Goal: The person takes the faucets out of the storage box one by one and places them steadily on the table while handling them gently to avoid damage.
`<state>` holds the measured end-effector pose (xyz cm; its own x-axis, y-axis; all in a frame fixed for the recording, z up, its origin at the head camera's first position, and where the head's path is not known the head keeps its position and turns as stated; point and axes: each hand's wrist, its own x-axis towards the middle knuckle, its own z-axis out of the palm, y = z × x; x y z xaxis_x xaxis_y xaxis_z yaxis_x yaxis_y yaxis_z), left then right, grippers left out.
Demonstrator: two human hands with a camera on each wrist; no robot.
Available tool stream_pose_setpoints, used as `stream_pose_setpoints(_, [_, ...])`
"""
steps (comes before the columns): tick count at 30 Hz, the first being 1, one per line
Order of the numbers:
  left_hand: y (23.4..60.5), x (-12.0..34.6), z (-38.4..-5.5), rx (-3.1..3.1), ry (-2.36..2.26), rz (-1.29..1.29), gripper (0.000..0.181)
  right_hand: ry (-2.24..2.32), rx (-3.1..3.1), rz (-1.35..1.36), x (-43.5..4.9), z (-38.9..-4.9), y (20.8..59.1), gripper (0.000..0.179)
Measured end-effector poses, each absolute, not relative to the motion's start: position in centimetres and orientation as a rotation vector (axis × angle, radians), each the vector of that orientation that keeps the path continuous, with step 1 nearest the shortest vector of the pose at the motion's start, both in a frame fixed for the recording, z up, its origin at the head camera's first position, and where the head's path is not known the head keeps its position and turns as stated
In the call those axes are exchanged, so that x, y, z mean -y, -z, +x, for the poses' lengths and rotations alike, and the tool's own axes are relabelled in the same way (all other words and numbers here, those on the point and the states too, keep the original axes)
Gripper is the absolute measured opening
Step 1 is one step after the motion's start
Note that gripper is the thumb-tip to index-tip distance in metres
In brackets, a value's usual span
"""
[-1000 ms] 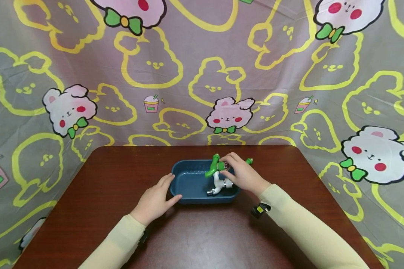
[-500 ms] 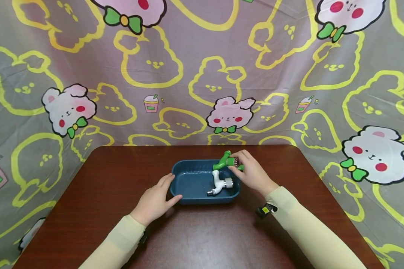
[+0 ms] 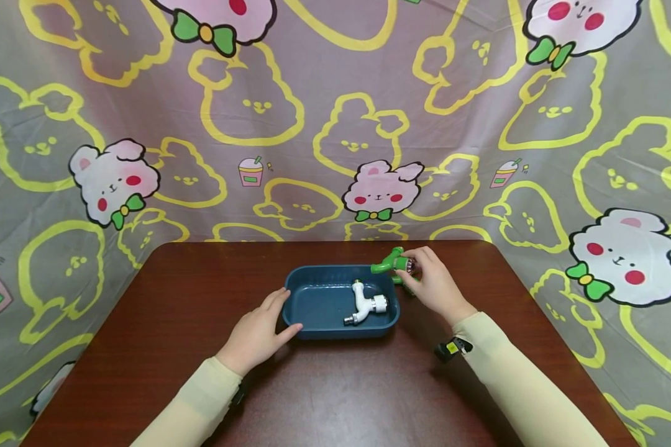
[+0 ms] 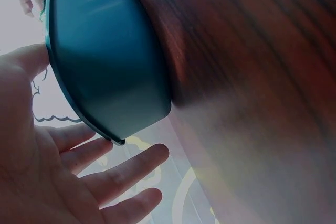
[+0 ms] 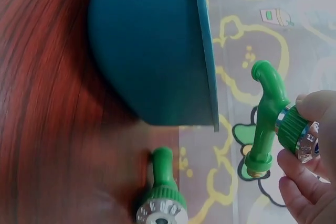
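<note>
The left hand [image 3: 254, 332] is spread against the blue basin [image 3: 335, 335]; the right hand [image 3: 438, 285] pinches the green tap [image 3: 387, 263] by its knob [image 5: 295, 130], aloft toward the far edge of the counter [image 3: 212, 273]. Keep that pinch firm, clear of the second tap [image 5: 163, 174].

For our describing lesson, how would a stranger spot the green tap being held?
On the brown table is a blue basin. Near its right end, the person's right hand holds up a green tap by its knob. Unlike the white tap inside the basin and the other green tap on the table, it alone is held.
</note>
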<state>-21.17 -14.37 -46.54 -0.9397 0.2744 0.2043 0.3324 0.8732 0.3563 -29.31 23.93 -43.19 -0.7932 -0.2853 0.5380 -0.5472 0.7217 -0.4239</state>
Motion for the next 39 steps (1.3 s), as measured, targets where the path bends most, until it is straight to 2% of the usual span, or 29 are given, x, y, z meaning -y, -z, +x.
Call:
stream_pose_setpoints(20, [46.7, 14.3, -20.9, 2.917, 0.6, -0.456, 0.084, -0.795, 2.55, 0.409, -28.3, -29.0, 44.7, 0.041])
stream_pose_setpoints(39, [46.7, 14.3, -21.0, 2.92, 0.59, -0.447, 0.083, -0.73, 2.5, 0.293, -31.6, -30.1, 46.4, 0.033])
